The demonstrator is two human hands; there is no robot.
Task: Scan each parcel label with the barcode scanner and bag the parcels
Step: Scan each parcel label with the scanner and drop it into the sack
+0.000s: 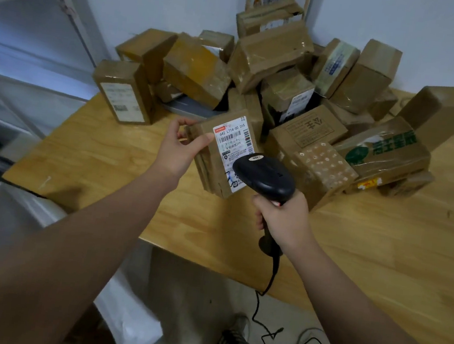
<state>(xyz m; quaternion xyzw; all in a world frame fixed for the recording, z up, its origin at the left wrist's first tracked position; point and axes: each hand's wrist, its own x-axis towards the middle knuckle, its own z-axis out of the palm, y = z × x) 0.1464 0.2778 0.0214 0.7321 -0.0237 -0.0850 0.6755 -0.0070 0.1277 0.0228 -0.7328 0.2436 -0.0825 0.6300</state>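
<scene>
My left hand (179, 145) grips the left edge of a brown cardboard parcel (215, 167) and holds it tilted above the wooden table (367, 244). Its white shipping label (233, 141) with barcodes faces me. My right hand (281, 220) grips the handle of a black barcode scanner (265, 176). The scanner's head sits just in front of the label's lower part and covers some of it. A black cable (266, 286) hangs from the scanner's handle to the floor.
Several taped cardboard parcels (270, 55) are heaped at the table's back against the wall. A white bag (8, 220) lies at the lower left by the table's edge. Cables (311, 342) trail on the floor near my shoe.
</scene>
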